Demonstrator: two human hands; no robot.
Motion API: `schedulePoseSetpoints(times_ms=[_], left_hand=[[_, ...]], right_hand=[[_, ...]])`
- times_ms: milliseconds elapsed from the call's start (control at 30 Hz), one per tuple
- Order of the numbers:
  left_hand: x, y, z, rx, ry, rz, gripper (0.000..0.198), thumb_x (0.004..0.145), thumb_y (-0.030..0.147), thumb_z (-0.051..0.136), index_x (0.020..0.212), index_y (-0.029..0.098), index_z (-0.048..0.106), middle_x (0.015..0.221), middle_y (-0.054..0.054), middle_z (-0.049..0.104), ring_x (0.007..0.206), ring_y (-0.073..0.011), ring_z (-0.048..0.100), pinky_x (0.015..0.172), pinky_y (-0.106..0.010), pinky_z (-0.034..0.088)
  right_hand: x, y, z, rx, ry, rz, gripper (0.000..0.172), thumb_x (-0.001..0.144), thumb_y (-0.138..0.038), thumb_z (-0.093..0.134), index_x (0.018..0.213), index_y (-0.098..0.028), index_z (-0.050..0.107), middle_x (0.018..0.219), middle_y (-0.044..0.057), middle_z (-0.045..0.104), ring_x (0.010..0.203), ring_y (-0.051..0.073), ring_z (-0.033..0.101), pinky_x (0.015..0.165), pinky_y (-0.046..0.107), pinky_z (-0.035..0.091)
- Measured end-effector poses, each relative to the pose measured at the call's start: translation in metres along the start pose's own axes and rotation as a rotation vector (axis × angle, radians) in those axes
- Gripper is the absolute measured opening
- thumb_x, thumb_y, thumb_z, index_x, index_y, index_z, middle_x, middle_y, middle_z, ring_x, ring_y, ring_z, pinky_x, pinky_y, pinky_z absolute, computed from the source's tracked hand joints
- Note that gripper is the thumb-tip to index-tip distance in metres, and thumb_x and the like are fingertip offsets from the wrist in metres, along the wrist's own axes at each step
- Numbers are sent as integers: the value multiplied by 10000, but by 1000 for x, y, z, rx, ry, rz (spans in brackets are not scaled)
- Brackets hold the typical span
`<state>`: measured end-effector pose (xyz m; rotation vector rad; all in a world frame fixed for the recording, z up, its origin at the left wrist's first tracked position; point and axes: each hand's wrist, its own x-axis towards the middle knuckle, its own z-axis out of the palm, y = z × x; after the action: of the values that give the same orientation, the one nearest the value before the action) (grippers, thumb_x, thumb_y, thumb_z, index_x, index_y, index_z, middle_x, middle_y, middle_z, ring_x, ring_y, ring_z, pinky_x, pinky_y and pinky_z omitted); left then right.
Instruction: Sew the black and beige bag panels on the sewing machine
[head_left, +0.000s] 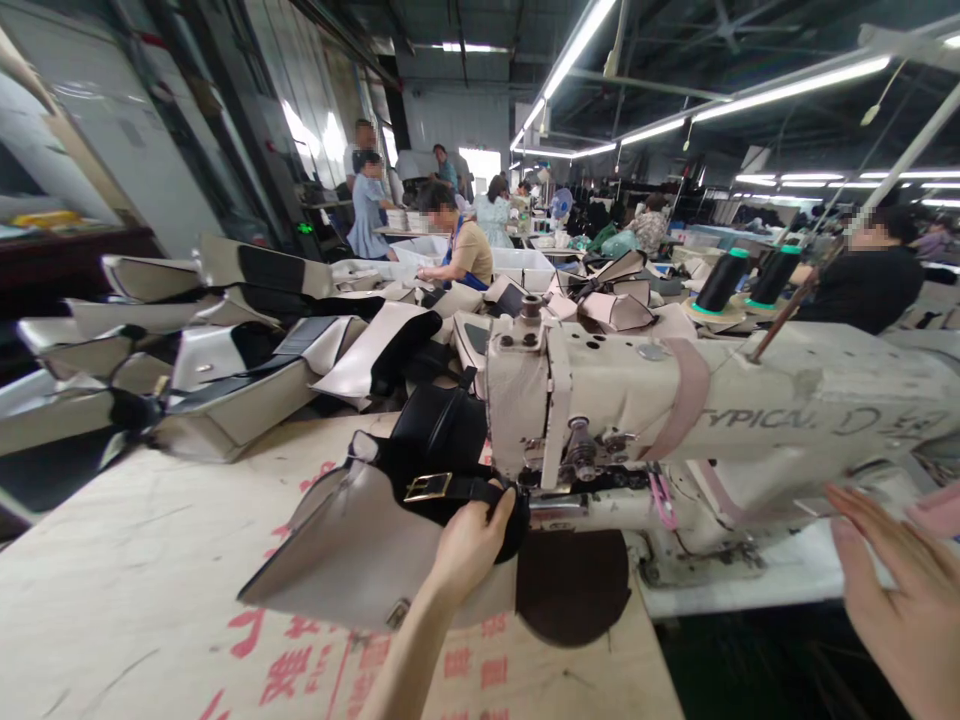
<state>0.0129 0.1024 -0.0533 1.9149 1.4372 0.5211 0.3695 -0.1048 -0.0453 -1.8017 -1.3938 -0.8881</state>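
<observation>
A light beige and black handbag (360, 550) lies on the wooden board beneath the sewing machine's head (525, 400). A black strap with a gold buckle (429, 487) crosses its black part. My left hand (472, 540) grips the bag beside the strap, thumb on top, close to the machine's needle area; the other fingers are partly hidden. A dark brown rounded flap (574, 585) hangs from the bag's right side. Over at the right edge, my right hand (892, 590) is raised near the machine's body, fingers stretched out and holding nothing. The needle itself cannot be made out.
Heaped beige and black bags (240, 370) cover the left and back of the board (150, 590). Black thread cones (721, 282) stand behind the machine. A co-worker in dark clothing (862, 275) sits at the right. Several other people are farther back.
</observation>
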Motion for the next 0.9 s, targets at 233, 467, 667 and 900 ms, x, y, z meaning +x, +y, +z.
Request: schedulePoseSetpoints(times_ms=[233,467,667,900], left_hand=[[2,-3,0,25,21,9,497,862,535,317,868,161,645,912,-80,698,858,-241,617,674,-256,405],[4,1,-2,94,24,2,467,872,491,324,830,150,641,793,-68,687,773,-226,625,589,-250,376],[6,0,1,32,47,-22,418,873,439,341,816,154,642,795,-74,695,820,-222,627,653,-247,400],[13,4,-1,28,11,-37,421,853,395,353,701,137,649,817,-115,704,852,-233,628,723,-267,433]], right_hand=[[-5,-169,18,804,-459,417,298,903,-360,444,742,-183,621,621,3,589,571,117,571,548,188,414],[8,-266,94,1324,-842,936,400,774,-486,552,556,-161,470,440,-39,442,366,65,364,372,179,220],[-6,-280,104,1421,-737,1202,319,743,-446,504,597,-183,397,440,-74,358,373,47,271,356,160,161],[3,-286,105,1456,-604,1366,345,675,-431,556,517,-183,375,409,-65,368,334,38,276,331,166,176]])
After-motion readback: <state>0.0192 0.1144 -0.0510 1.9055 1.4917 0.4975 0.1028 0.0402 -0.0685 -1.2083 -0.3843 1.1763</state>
